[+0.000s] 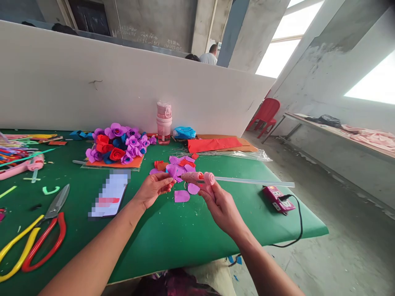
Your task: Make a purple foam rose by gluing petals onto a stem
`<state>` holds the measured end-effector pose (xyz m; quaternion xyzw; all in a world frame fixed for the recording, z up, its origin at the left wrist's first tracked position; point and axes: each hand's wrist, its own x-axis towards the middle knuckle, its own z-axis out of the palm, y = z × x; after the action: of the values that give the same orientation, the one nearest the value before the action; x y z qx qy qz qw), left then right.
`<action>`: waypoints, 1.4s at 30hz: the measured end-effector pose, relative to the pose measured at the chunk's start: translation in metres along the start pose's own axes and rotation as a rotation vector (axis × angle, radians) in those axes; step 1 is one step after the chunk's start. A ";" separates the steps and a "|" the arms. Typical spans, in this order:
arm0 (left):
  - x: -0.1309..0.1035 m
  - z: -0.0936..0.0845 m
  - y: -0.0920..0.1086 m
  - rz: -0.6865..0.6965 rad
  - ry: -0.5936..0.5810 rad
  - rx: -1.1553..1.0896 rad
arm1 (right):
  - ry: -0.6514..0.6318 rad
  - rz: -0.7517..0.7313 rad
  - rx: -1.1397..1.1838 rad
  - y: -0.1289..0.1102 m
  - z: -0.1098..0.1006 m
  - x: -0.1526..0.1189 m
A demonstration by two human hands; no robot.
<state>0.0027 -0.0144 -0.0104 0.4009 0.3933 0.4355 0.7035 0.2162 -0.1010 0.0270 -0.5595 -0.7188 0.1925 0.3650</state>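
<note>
Between the fingertips of my left hand (157, 187) is a purple petal (173, 170), pinched above the green table. My right hand (221, 205) is wrapped round a pink glue gun (200, 179), its nozzle pointing left and close to the petal. A long clear glue stick (256, 181) juts out of the gun's back to the right. Under and behind the hands lie loose purple and red petals (182, 196). Farther back on the left, finished purple, red and blue flowers (117, 144) rest in a cluster on an orange sheet.
Large scissors (55, 205) and a phone (109, 193) lie to the left. A second pink glue gun (35, 162) is among colourful strips. A pink bottle (163, 123) stands at the back beside red sheets (212, 144). A power strip (277, 199) with a black cable sits near the right edge.
</note>
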 end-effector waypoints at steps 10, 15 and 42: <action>-0.003 0.004 0.003 -0.011 0.022 0.014 | -0.021 0.007 -0.012 -0.001 0.006 0.000; -0.003 0.004 0.004 -0.010 0.019 0.017 | -0.028 0.002 -0.051 -0.003 0.007 0.002; -0.002 0.003 0.003 0.003 -0.009 0.022 | -0.002 0.001 -0.146 -0.006 0.006 0.000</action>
<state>0.0040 -0.0158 -0.0063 0.4113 0.3942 0.4304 0.7002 0.2079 -0.1021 0.0272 -0.5849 -0.7309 0.1406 0.3223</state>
